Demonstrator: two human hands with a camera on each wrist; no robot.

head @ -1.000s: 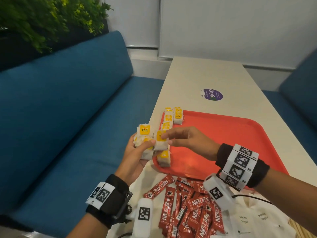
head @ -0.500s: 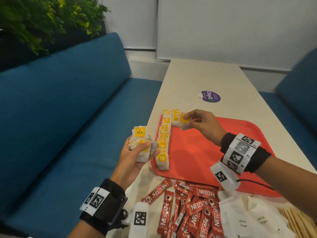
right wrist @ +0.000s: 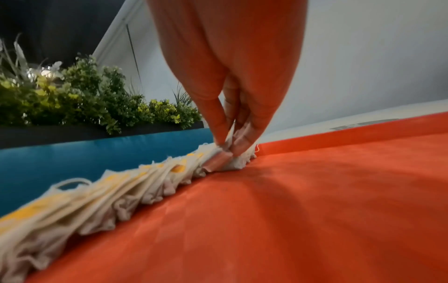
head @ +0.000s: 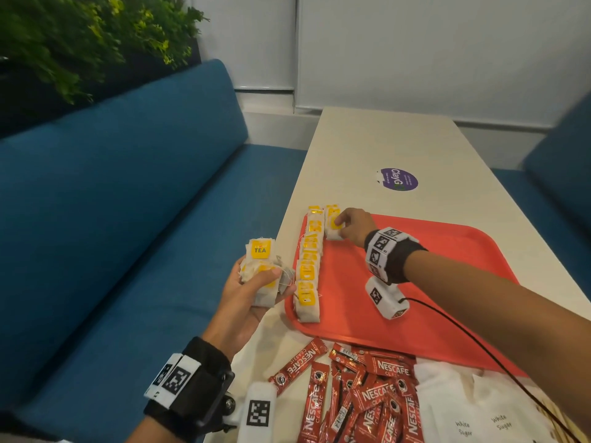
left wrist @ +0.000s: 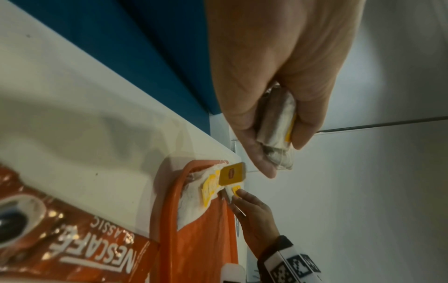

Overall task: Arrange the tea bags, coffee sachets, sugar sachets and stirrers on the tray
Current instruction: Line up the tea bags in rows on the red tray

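Observation:
A red tray [head: 425, 282] lies on the cream table [head: 383, 142]. A row of yellow-tagged tea bags [head: 308, 266] runs along the tray's left edge. My right hand [head: 343, 223] is at the tray's far left corner, where its fingertips [right wrist: 232, 151] pinch one tea bag [head: 333, 233] down onto the tray beside the row. My left hand [head: 256, 282] hovers just left of the tray and grips a small stack of tea bags [head: 260, 266], seen edge-on between thumb and fingers [left wrist: 276, 122]. Red coffee sachets [head: 361, 398] and white sugar sachets [head: 479, 410] lie in front of the tray.
A blue bench seat [head: 112, 219] runs along the table's left side, with green plants [head: 80, 36] behind it. Another blue seat [head: 559, 161] stands on the right. A purple sticker [head: 398, 179] marks the table beyond the tray. Wooden stirrers [head: 556, 417] peek in at bottom right.
My right hand took one tea bag from the left hand's stack, carried it to the tray's far left corner and has lowered it onto the tray. The left hand stays put.

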